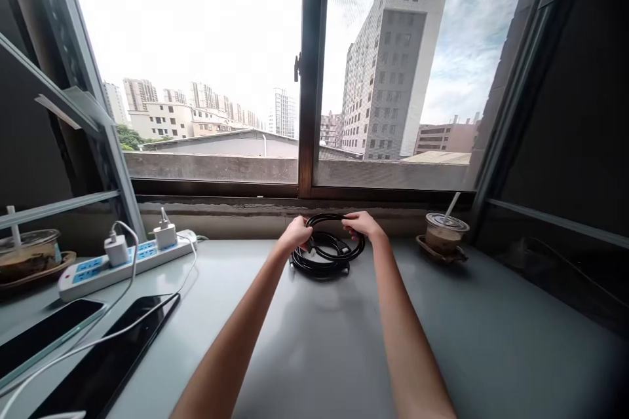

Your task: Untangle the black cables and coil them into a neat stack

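Between my hands is a coiled black cable [358, 250], tilted up a little over the table near the window. My left hand [296, 234] grips the coil on its left side, close to a dark plug end. My right hand [362, 225] pinches the coil at its upper right, with the fingers curled round it. Beneath it, a second black coil [322, 270] lies flat on the grey table [324, 347], with connector ends at its left and right edges. Whether the two coils are joined is hidden.
On the left, a white power strip [147, 260] holds two chargers with white cords. Two dark-screened devices, a phone [46, 334] and a tablet [113, 360], lie in front. Cups with straws stand at far left [29, 252] and right [445, 234]. Metal frame posts flank the window.
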The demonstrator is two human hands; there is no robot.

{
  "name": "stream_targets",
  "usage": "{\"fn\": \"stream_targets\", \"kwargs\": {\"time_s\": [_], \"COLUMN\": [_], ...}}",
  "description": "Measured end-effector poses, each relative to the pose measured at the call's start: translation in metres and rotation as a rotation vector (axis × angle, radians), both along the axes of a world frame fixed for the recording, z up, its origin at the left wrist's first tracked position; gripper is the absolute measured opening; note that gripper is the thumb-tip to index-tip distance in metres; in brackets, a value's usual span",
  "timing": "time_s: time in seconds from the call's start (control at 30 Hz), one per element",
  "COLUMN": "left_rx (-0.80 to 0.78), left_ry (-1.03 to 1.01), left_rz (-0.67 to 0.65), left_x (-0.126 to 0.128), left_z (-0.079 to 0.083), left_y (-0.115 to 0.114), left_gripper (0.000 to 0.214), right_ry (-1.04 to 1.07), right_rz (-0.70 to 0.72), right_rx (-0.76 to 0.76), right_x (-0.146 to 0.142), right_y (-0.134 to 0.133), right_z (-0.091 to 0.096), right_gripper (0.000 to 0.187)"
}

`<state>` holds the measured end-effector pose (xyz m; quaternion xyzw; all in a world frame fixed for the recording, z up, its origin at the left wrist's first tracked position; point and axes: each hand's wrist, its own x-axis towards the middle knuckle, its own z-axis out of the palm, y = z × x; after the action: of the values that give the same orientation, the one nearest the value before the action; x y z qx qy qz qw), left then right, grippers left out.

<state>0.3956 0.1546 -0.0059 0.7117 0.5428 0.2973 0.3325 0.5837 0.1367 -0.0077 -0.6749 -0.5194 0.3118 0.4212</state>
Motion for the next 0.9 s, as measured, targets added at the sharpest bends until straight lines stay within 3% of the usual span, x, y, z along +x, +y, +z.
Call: {"fn": "stream_targets", "kwargs": {"time_s": [0.1, 0.27, 0.53, 0.9], "left_rx": [0.032, 0.068, 0.155, 0.194], "left_ry": [0.101, 0.256, 0.39, 0.449], "left_rz": [0.065, 0.138, 0.196, 0.268], "left_x": [0.001, -0.002, 0.001, 0.004], "left_z": [-0.019, -0.034, -0.036, -0.043], "left_y": [0.011, 0.016, 0.015, 0.015], "left_gripper": [0.024, 0.028, 0.026, 0.027], "right_ry": [0.024, 0.049, 0.029, 0.063], "right_rz": [0.036, 0.055, 0.094, 0.032], "right_rx": [-0.077, -0.131, -0.084, 0.034], "right_x": [0.003, 0.005, 0.008, 0.006], "right_y": [0.012, 0.022, 0.034, 0.052], "right_z": [-0.022, -0.047, -0.065, -0.092], "right_gripper": [0.029, 0.032, 0.032, 0.033]}}
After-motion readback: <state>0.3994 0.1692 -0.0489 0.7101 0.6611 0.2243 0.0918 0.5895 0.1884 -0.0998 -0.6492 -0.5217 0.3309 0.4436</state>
